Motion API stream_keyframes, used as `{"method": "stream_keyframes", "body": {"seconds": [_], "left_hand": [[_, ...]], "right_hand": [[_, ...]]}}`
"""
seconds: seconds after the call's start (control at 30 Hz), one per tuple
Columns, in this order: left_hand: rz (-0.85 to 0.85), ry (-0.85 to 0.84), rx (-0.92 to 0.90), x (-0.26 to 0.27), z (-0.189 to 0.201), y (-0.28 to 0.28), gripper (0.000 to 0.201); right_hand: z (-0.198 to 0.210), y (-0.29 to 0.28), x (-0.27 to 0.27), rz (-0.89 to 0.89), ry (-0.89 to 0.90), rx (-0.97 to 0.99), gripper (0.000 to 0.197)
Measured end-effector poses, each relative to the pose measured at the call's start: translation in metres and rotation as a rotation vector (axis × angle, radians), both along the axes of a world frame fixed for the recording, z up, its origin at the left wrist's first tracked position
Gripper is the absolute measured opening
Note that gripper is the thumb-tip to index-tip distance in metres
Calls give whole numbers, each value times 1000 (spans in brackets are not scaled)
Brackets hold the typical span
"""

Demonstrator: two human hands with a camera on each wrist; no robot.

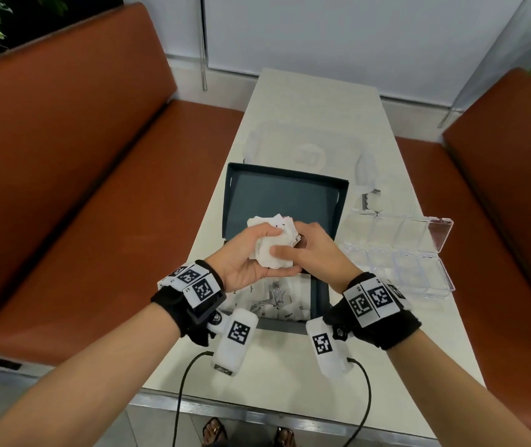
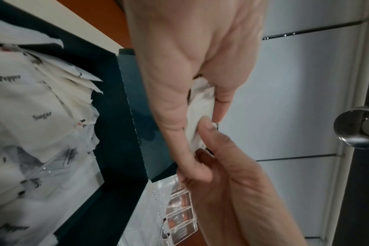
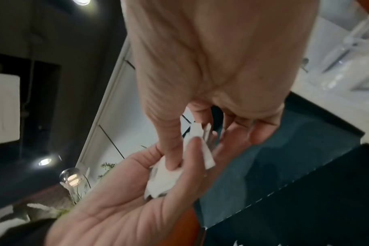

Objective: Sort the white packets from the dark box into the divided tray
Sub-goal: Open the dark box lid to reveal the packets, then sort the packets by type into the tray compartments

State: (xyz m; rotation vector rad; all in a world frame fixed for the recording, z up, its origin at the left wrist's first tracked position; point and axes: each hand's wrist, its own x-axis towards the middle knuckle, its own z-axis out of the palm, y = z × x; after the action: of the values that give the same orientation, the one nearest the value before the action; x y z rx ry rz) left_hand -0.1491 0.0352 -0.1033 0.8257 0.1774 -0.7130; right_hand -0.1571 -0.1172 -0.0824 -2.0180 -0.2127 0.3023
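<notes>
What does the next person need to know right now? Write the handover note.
Left hand holds a bunch of white packets above the dark box.
Right hand pinches the top packet with its thumb on it.
More packets, some marked Pepper and Sugar, lie in the box.
The clear divided tray is to the right of the box; its compartments look empty.
Done: a bunch lifted out. Left: all the sorting.

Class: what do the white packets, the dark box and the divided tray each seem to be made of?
White packets: likely matte paper; they crease, with printed words.
Dark box: probably matte teal-black cardboard, with folded walls.
Divided tray: clear, glossy hard plastic; the table shows through.
</notes>
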Motion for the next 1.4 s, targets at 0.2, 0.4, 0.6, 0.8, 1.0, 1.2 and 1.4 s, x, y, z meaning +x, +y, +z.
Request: {"method": "stream_keyframes", "body": {"seconds": [0.2, 0.4, 0.6, 0.8, 1.0, 1.2, 1.4], "left_hand": [[85, -16, 139, 1, 6, -14, 33], [116, -83, 202, -4, 2, -46, 29], [301, -100, 340, -8, -14, -108, 36], [416, -108, 297, -11, -16, -182, 40], [288, -85, 262, -11, -12, -207, 28], [242, -146, 259, -13, -9, -204, 32], [399, -122, 239, -12, -14, -203, 44]], "right_hand": [[-7, -27, -4, -154, -156, -177, 34], [-22, -107, -2, -272, -110, -406, 19], [-36, -157, -7, -228, -100, -320, 13], [-31, -178, -3, -155, -87, -114, 12], [-26, -207, 6, -201, -49, -26, 10], [-12, -224, 17, -198, -13, 62, 5], [-21, -224, 12, -267, 181, 323, 21]]}}
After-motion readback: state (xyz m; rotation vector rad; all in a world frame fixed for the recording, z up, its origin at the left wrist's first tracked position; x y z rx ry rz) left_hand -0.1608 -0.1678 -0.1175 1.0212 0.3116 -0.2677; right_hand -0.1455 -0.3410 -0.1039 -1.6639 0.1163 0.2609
